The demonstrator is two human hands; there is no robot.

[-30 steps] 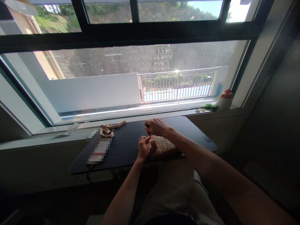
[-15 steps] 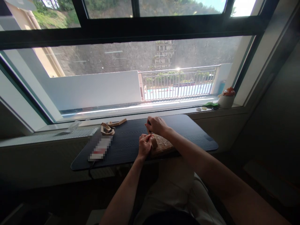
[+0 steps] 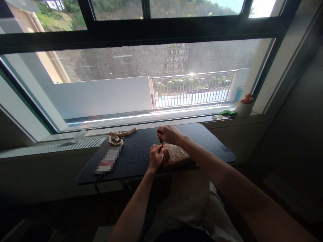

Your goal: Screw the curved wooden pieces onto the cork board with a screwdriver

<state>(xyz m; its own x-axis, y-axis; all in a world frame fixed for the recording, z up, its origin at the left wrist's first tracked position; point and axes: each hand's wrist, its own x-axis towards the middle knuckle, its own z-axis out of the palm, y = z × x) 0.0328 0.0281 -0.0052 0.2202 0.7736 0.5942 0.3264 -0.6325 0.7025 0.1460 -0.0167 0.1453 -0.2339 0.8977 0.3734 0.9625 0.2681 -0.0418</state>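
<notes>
A brown wooden board (image 3: 179,156) lies on the dark table (image 3: 136,158) near its front edge. My left hand (image 3: 155,157) is closed round a small tan piece (image 3: 166,153) at the board's left end. My right hand (image 3: 171,134) is just above it, fingers wrapped on a thin dark-handled tool (image 3: 160,141) whose tip points down at the piece. What the tip touches is too small to make out.
Tan strips and a coiled piece (image 3: 115,138) lie at the table's back left, beside a flat blurred pack (image 3: 108,160). A white pot (image 3: 243,107) and small green and round bits sit on the windowsill at the right. The window rises directly behind the table.
Both hands stay together at the board's left end. My right hand has shifted slightly over the piece, and the view has tilted a little.
</notes>
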